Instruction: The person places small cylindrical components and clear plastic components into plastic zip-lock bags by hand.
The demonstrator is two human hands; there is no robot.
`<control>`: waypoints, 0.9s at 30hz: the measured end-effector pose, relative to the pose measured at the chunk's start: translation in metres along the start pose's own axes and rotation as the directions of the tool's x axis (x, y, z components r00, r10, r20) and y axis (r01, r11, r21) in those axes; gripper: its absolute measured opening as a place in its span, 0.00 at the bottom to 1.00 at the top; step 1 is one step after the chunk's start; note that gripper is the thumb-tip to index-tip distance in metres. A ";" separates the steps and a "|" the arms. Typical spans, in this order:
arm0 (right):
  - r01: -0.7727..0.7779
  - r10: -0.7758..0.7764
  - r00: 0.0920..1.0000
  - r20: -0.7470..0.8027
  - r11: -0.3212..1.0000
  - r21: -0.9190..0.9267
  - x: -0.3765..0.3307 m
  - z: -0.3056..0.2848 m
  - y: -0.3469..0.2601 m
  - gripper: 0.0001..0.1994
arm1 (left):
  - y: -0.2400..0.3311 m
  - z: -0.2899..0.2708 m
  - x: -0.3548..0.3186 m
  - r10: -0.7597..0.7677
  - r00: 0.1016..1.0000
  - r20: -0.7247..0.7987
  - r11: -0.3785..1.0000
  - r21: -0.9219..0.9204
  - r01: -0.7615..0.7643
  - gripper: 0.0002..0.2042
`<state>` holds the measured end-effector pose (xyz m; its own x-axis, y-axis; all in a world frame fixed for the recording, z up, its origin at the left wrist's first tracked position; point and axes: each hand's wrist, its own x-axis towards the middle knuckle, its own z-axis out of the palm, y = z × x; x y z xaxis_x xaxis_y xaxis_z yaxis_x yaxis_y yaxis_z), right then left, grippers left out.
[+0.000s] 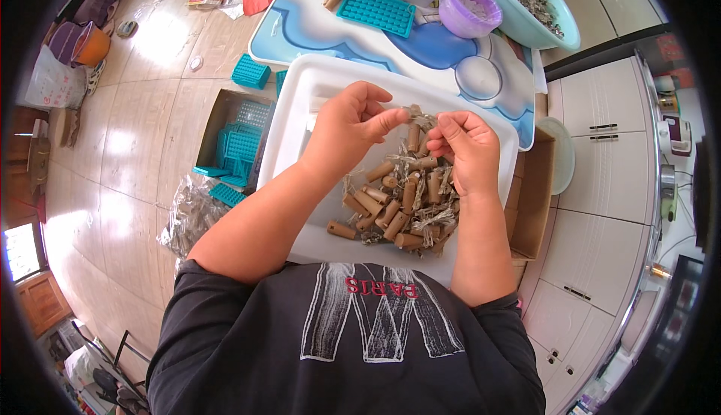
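Observation:
Above a white plastic tub (300, 77), both my hands work at a bundle of grey-brown stringy strands (422, 118). My left hand (353, 126) has its fingers curled and its thumb tip against the bundle's left side. At the right side, my right hand (467, 144) pinches the strands between thumb and fingertips. A small tan cylinder (413, 137) shows just below the strands; I cannot tell whether it hangs from them. Under my hands lies a pile of similar tan cylinders (394, 208) with stringy tufts, heaped in the tub.
Behind the tub stands a blue-and-white patterned table (315, 32) with a teal perforated tray (375, 11), a purple container (469, 9) and a pale green basin (556, 21) of strands. A box of teal trays (240, 144) and a clear plastic bag (191, 216) lie left; a cardboard box (537, 197) stands right.

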<state>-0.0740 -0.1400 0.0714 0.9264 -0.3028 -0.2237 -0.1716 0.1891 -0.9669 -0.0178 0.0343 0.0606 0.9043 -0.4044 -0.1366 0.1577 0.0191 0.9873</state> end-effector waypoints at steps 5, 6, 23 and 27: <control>-0.027 0.028 0.998 0.060 0.999 -0.020 -0.001 0.001 0.002 0.09 | -0.011 0.001 0.002 0.148 0.987 0.060 0.988 0.024 -0.149 0.10; -0.027 0.029 0.998 0.060 0.999 -0.019 -0.001 0.000 0.002 0.09 | -0.009 0.000 0.003 0.058 0.994 0.094 0.996 -0.071 -0.051 0.10; -0.153 0.046 0.972 0.229 0.865 0.479 0.002 -0.011 0.008 0.10 | -0.020 0.006 0.019 0.052 0.958 0.283 0.985 0.145 -0.097 0.21; -0.017 -0.026 0.996 0.087 0.888 0.459 0.000 -0.010 0.007 0.09 | -0.017 0.010 0.019 -0.096 0.943 0.318 0.991 -0.062 0.122 0.16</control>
<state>-0.0782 -0.1484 0.0630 0.9563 -0.2251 -0.1867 -0.0141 0.6020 -0.7984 -0.0075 0.0174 0.0419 0.7117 -0.6740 -0.1981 0.2909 0.0260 0.9564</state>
